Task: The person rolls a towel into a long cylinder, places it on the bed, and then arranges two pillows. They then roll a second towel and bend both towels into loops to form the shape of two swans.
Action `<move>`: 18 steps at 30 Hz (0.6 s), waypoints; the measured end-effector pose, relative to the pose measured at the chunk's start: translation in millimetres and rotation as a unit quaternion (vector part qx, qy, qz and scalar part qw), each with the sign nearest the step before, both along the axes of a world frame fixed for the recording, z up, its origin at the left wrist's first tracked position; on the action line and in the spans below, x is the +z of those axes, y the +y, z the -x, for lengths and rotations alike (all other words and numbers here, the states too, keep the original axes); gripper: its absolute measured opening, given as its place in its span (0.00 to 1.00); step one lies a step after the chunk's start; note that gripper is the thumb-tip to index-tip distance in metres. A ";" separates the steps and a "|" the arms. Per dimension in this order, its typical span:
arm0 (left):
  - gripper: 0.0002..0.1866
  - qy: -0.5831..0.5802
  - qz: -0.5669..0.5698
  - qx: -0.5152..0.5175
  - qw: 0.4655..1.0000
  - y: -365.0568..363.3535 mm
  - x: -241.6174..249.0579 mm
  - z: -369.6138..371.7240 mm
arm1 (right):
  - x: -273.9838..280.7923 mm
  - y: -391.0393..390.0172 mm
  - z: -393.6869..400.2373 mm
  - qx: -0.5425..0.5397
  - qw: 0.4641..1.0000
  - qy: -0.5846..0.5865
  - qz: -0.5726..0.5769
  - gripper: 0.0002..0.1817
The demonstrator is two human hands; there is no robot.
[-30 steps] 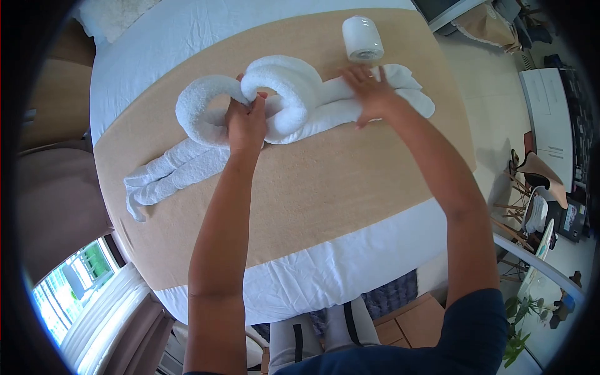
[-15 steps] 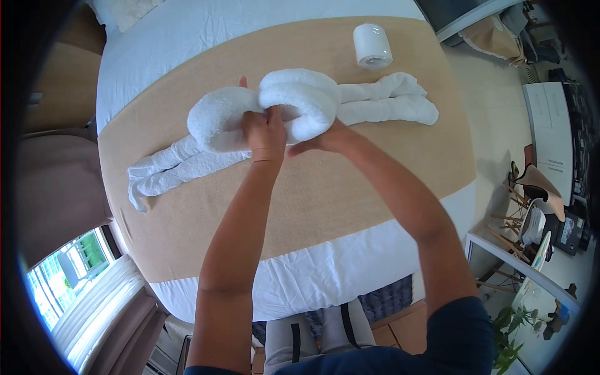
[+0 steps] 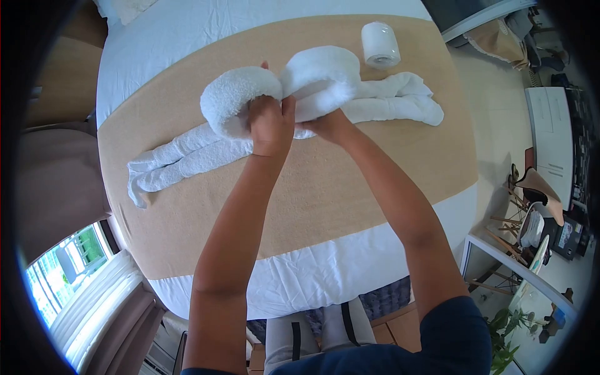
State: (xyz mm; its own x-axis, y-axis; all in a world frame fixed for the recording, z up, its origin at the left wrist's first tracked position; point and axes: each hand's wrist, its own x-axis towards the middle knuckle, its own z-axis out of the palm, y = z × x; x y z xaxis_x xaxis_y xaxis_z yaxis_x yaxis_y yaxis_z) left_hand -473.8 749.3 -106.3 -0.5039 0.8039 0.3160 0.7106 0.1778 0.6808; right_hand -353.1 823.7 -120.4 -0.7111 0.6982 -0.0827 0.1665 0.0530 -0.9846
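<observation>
A white towel forms two thick loops, a left loop (image 3: 234,94) and a right loop (image 3: 325,72), raised over the tan bed cover. My left hand (image 3: 270,122) reaches into the opening of the left loop, its fingers wrapped round the towel where the loops meet. Beneath the right loop, my right hand (image 3: 331,127) grips its lower edge; part of its fingers is hidden. Rolled towel lengths lie flat on both sides, one to the lower left (image 3: 181,159) and one to the right (image 3: 397,103).
A white wrapped roll (image 3: 380,45) stands on the tan cover (image 3: 337,200) beyond the towels. White sheet (image 3: 312,275) borders the near edge. A window (image 3: 69,269) is at the lower left; chairs and a white cabinet (image 3: 550,134) stand at the right.
Both hands and the towel loops have moved up and slightly right. The right loop has tilted and opened toward me, and my right hand has gone further under it.
</observation>
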 end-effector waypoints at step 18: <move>0.33 -0.169 0.036 0.038 0.984 -5.8 19.2 11.7 | 83.6 -12.8 61.6 0.220 0.722 -0.496 -0.429 0.11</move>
State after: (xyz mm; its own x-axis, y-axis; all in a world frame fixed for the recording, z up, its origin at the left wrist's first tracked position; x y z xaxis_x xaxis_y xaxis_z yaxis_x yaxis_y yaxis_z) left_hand -485.5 743.5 -87.1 -0.6303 0.7737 0.0634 0.4278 0.2780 0.8601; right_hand -414.7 810.9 -36.8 -0.7685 0.5189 -0.3744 0.5478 0.8359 0.0340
